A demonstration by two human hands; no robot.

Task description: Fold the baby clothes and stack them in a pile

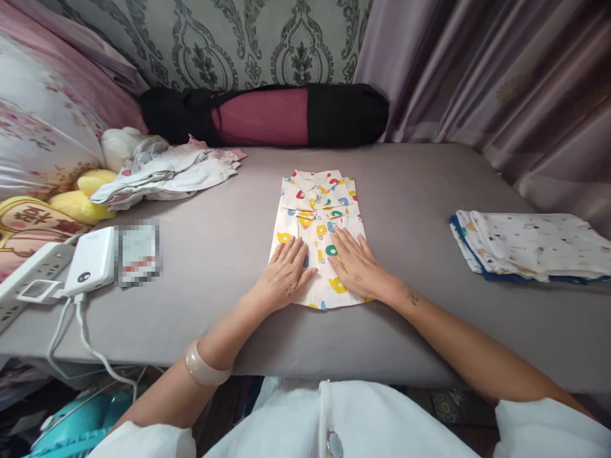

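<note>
A small white shirt with colourful prints lies folded into a narrow strip in the middle of the grey bed, collar end away from me. My left hand rests flat on its lower left part, fingers stretched out. My right hand lies flat on the lower right part, fingers spread and pointing up-left. Neither hand holds anything. A pale bangle sits on my left wrist.
A folded stack of printed cloth with blue edging lies at the right. A heap of loose pale clothes sits at the back left, beside yellow soft toys. A white power bank, cable and power strip lie at the left edge. A black-and-maroon roll bag lines the wall.
</note>
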